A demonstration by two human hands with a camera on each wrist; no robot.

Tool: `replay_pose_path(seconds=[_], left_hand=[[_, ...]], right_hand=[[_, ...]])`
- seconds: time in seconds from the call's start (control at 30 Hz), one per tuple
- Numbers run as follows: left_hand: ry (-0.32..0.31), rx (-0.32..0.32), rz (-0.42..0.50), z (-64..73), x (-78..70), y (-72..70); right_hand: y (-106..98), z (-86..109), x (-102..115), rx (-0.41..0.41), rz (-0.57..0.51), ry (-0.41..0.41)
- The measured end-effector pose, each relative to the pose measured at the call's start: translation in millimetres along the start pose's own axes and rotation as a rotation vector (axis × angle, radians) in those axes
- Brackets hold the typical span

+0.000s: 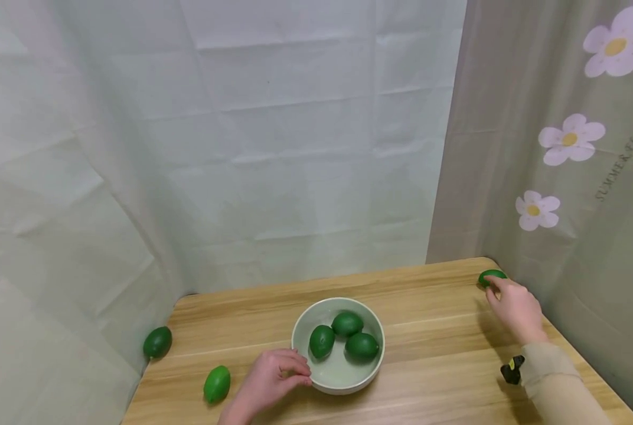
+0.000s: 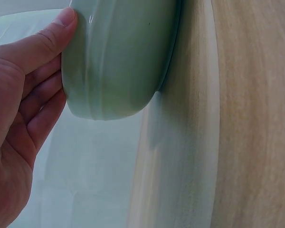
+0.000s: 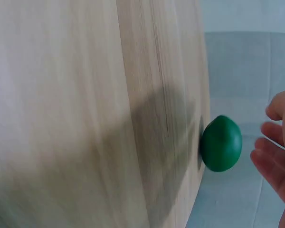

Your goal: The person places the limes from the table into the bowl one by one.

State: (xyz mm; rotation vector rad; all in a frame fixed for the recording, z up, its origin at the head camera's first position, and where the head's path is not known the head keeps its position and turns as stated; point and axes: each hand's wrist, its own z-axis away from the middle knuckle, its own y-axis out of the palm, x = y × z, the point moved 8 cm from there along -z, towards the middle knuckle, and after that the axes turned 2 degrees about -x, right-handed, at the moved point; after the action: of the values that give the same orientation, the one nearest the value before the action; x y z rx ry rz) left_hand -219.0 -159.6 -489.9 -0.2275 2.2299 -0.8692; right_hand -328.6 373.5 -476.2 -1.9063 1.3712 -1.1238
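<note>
A pale green bowl (image 1: 343, 390) stands on the table with three dark green limes inside, one of them a lime (image 1: 347, 324) toward the back. My left hand (image 1: 275, 378) grips the bowl's near-left rim between thumb and fingers. The left wrist view shows the thumb at the rim of the bowl (image 2: 118, 61). At the table's far right corner lies another green lime (image 1: 490, 275). My right hand (image 1: 517, 307) reaches over it with loosely bent fingers. In the right wrist view, a gap shows between the fingers and that lime (image 3: 222, 143).
A bright green lime (image 1: 217, 384) lies left of my left hand. A darker lime (image 1: 157, 342) sits at the table's left edge. A black device (image 1: 512, 370) is at my right wrist. Pale curtains (image 1: 306, 147) stand behind and beside the wooden table (image 1: 428, 360).
</note>
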Motion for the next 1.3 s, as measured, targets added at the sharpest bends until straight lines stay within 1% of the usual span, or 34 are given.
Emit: replay_pose_path(seconds=[0.07,0.13,0.3,0.43,0.57,0.73,0.87,1.13,1.2,1.3], left_hand=[[0.006,0.000,0.001,0.3,-0.3,0.6],[0.011,-0.002,0.003,0.5,-1.3,0.6],[0.010,-0.008,-0.007,0.4,-3.2,-1.2],[0.002,-0.005,-0.005,0.3,-3.1,-2.3],[-0.011,-0.001,-0.006,0.6,-2.0,-1.7],[0.012,-0.006,-0.001,0.0,-2.9,-0.4],[0.024,-0.014,0.009,0.4,-3.2,0.3],[0.028,-0.020,0.008,0.6,-3.3,-0.1],[0.019,-0.015,0.010,0.7,-2.8,-0.2],[0.001,-0.003,0.017,0.4,-2.4,0.0]], right_hand=[[1.6,-1.8,-3.5,0.013,0.002,-0.004],[6.1,-4.0,-7.7,0.061,0.003,-0.005],[22.0,-12.3,-16.6,0.218,0.006,0.005],[29.8,-17.6,-19.0,0.283,0.031,0.011],[32.4,-16.8,-23.5,0.295,0.047,0.024],[36.5,-16.3,-30.5,0.310,0.068,0.024],[38.8,-16.5,-31.9,0.327,0.085,0.012],[38.2,-24.5,-20.9,0.297,0.083,-0.064],[38.7,-25.7,-20.0,0.303,0.083,-0.060],[41.0,-26.0,-20.8,0.338,0.091,-0.041]])
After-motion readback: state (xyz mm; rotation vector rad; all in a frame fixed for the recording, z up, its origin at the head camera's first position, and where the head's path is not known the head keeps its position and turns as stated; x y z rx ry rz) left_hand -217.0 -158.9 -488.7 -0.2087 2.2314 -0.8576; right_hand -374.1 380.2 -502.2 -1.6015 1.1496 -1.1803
